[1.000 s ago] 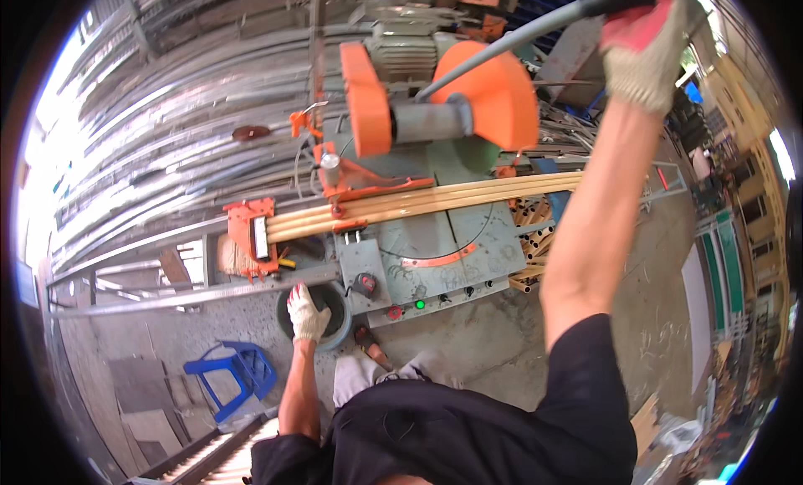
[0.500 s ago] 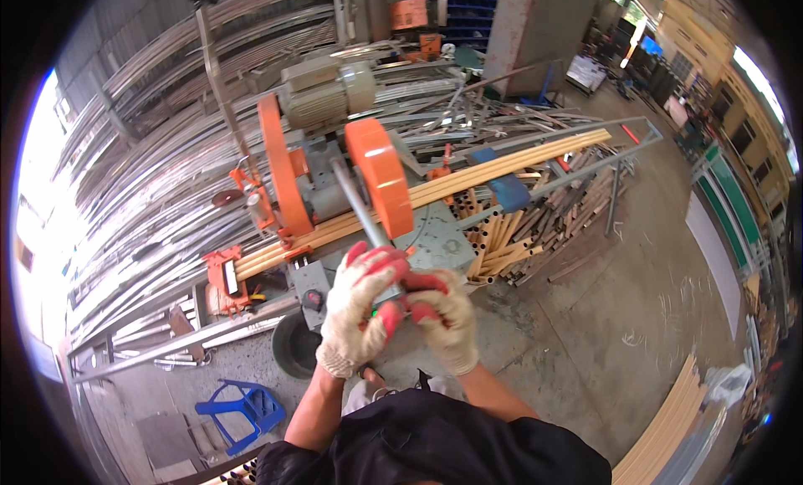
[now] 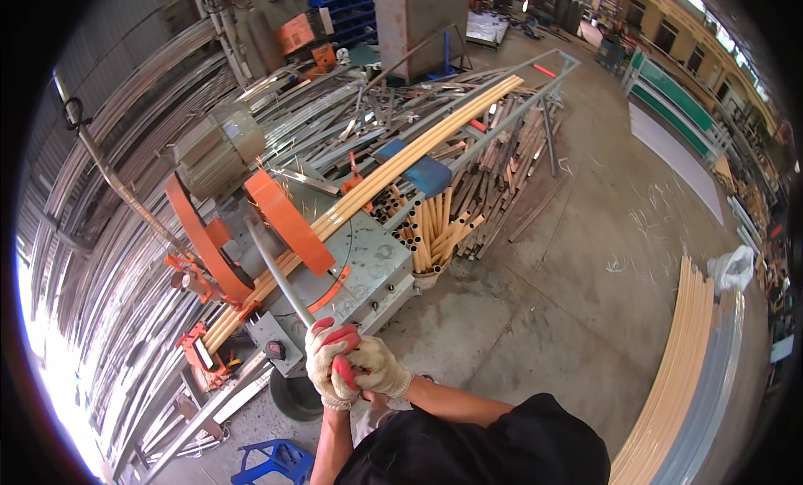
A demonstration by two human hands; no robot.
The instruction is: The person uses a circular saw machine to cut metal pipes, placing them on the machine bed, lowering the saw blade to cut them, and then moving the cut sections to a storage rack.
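My left hand [image 3: 329, 372], in a cream work glove with red patches, is closed round the lower end of a grey metal lever [image 3: 285, 288]. Pressed against it, my right hand [image 3: 381, 369] in a matching glove is closed on the same end; its fingers partly overlap the left glove. The lever rises to an orange-guarded cut-off saw [image 3: 288, 225]. Several long yellow tubes [image 3: 418, 157] lie side by side beneath the saw, their near ends at an orange vise [image 3: 201, 358]. Small sparks fly around the guard; the blade's contact with the tubes is hidden.
A bucket of short yellow tube pieces [image 3: 435, 234] stands beside the green saw table [image 3: 368, 255]. A dark tub [image 3: 294, 399] and a blue plastic stool [image 3: 274, 461] are near my feet. Long yellow stock [image 3: 669, 359] lies at the right, and scrap bars [image 3: 519, 167] beyond.
My view has swung right, so the saw appears farther left. My hands, held slightly apart before, are now clasped together on the lever. Sparks have appeared around the saw.
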